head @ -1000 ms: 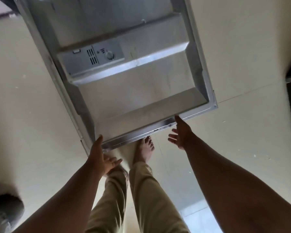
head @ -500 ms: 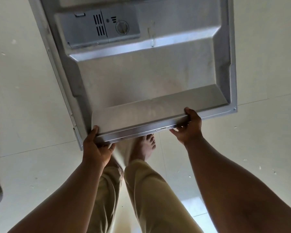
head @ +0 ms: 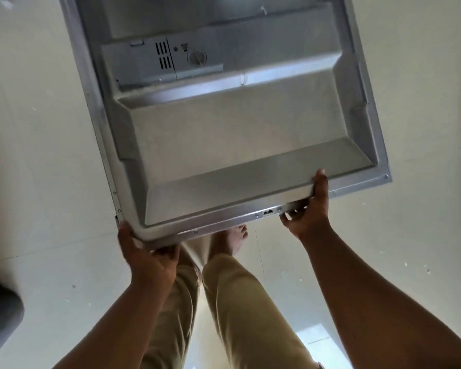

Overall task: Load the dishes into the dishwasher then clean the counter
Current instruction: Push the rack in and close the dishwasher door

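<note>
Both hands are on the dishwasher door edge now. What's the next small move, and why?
Probably ease the door the rest of the way down with both hands together. The left hand grips the near left corner and the right hand grips the near edge, so the door is held evenly; the racks are out of view, so loading cannot begin yet.

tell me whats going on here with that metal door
A person stands over an open dishwasher door, gripping its near edge with both hands: the left hand at the near left corner, the right hand further along to the right. The detergent dispenser on the inner panel faces up. No dishes are in view.
</note>
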`<state>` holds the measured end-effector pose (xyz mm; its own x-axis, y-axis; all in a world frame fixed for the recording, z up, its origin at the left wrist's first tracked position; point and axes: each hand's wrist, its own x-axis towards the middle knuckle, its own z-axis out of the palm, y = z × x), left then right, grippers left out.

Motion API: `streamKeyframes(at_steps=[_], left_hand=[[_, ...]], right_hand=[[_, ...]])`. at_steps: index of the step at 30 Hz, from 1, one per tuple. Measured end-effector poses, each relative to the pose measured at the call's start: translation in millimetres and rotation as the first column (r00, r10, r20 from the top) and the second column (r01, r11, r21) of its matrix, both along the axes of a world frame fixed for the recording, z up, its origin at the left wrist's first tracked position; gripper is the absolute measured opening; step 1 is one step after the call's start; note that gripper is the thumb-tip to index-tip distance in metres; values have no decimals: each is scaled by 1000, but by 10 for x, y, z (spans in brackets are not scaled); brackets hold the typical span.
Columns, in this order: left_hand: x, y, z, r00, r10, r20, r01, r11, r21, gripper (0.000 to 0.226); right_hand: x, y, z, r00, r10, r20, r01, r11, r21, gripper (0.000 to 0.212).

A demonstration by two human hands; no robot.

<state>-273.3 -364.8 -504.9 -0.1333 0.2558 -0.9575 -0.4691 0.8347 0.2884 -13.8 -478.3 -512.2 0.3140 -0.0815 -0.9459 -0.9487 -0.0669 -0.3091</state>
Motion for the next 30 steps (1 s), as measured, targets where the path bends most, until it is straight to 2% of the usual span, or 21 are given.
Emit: streamKeyframes(at_steps=[3, 6, 9, 13, 16, 18, 20, 21, 23, 24, 25, 27, 28, 29, 30], left_hand=[[25, 74, 568, 997, 32, -70, -37, 996, -81, 67], [116, 205, 1212, 993, 2, -120, -15, 994, -107, 50], [187, 369, 1810, 984, -51, -168, 41, 997, -62, 49], [354, 680, 2557, 970, -28, -243, 59, 991, 122, 60], [512, 920, 3046, 964, -26, -264, 102, 955, 278, 52], [607, 1086, 3332, 963, -45, -265, 148, 910, 386, 40], [691, 1264, 3578, 964, -73, -257, 196, 847, 494, 25], [729, 1352, 3675, 956, -97, -275, 237, 808, 539, 25], [824, 1498, 3870, 907, -164, -387, 387, 684, 618, 41], [875, 1554, 3935, 845, -208, -492, 512, 581, 633, 52], [940, 1595, 3993, 747, -259, -612, 651, 469, 597, 63], [1075, 1644, 4084, 516, -344, -784, 853, 289, 435, 83], [1108, 1658, 4060, 359, -356, -863, 932, 194, 307, 92], [1142, 1698, 4035, 172, -297, -939, 984, 101, 148, 98], [1128, 1735, 3985, -10, -167, -986, 1000, -4, -10, 100]], right_hand=[[-17, 64, 584, 996, -70, 60, 69, 997, 17, 71], [27, 178, 1227, 989, -108, 103, 103, 993, 50, 75], [95, 354, 1857, 982, -114, 148, 99, 990, 103, 64], [199, 676, 2659, 961, -89, 262, 39, 981, 188, 43], [286, 896, 3123, 924, -55, 379, -34, 974, 225, 32], [361, 1035, 3369, 886, 6, 464, -121, 968, 219, 18], [468, 1197, 3590, 828, 127, 547, -246, 958, 150, 11], [538, 1278, 3665, 787, 201, 584, -307, 948, 88, 11], [670, 1473, 3842, 684, 337, 647, -401, 914, -52, 21], [739, 1577, 3917, 618, 401, 676, -427, 893, -140, 27], [801, 1676, 4002, 536, 487, 689, -448, 857, -256, 35], [874, 1855, 4195, 372, 646, 667, -451, 753, -479, 46], [897, 1923, 4276, 319, 696, 643, -442, 710, -549, 51], [951, 2011, 4355, 285, 725, 627, -433, 681, -591, 55], [976, 2074, 4400, 266, 748, 608, -431, 656, -619, 58]])
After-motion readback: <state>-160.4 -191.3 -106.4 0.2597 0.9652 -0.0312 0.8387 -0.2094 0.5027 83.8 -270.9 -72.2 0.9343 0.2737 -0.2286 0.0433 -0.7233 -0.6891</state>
